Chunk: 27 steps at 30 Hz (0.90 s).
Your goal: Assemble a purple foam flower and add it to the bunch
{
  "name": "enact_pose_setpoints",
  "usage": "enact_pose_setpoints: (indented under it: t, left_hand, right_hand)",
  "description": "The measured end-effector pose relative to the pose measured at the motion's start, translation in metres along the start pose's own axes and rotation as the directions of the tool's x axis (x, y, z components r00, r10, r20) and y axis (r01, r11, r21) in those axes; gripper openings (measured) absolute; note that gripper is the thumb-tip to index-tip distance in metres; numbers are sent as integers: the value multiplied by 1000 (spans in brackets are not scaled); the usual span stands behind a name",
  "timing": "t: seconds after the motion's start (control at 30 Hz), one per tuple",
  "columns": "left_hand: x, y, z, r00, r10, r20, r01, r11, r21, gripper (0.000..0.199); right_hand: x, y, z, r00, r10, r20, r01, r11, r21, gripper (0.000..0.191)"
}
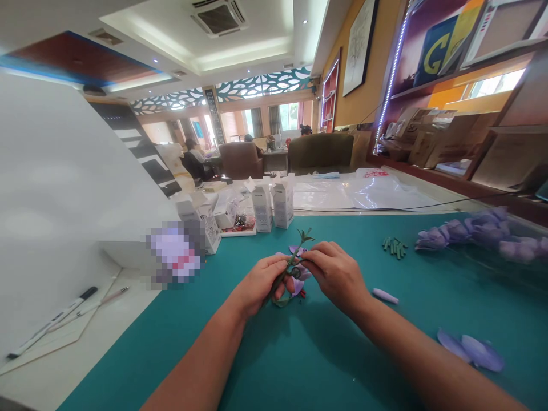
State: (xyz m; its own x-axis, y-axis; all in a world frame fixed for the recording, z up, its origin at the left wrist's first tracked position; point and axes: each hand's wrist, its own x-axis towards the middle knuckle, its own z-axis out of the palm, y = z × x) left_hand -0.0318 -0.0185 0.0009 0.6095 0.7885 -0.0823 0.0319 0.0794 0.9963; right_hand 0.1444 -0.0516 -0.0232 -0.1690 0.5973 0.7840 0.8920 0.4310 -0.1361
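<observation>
My left hand [266, 281] is wrapped round a green artificial stem [295, 257], which tilts up to the right and ends in small leaves. The fingertips of my right hand [336, 271] are pinched together against the stem, just under the leaves; what exactly they pinch is too small to make out. Purple petals [298, 285] show behind and below the stem between both hands, partly hidden by the fingers. A small dark round piece hangs at the stem near my right fingertips.
Green stem pieces [394, 248], purple flowers [462, 231], a lilac bud [385, 295] and loose petals [471, 349] lie on the teal mat [171, 354] at right. White boxes [262, 206] stand at its back edge. Pens [55, 319] lie far left.
</observation>
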Motion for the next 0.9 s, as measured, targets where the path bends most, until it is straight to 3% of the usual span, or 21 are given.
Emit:
enact_pose_setpoints:
  t: [0.17,0.3,0.4,0.5,0.67,0.9]
  left_hand:
    - [0,2,-2,998,-33,-46,32,999,-36,26]
    - [0,6,-12,980,-22,-199,3,996,-95,24]
    - [1,10,-21,953,-47,-298,-19,976,-216,26]
    - [2,13,-26,935,-113,-337,-13,937,-350,26]
    - [2,15,-27,928,-232,-292,39,839,-543,25]
    - [1,13,-27,948,-253,-193,68,754,-653,21]
  right_hand:
    - [0,1,1,1000,30,1,-30,999,43,25]
    - [2,0,-3,998,59,11,-60,997,58,25]
    - [-2,-3,3,992,23,122,-30,998,60,25]
    - [-11,-11,16,952,-74,296,75,997,8,21]
    - [-24,-30,37,867,-162,472,200,979,-30,15]
    - [-33,-43,49,822,-159,546,256,961,-105,7]
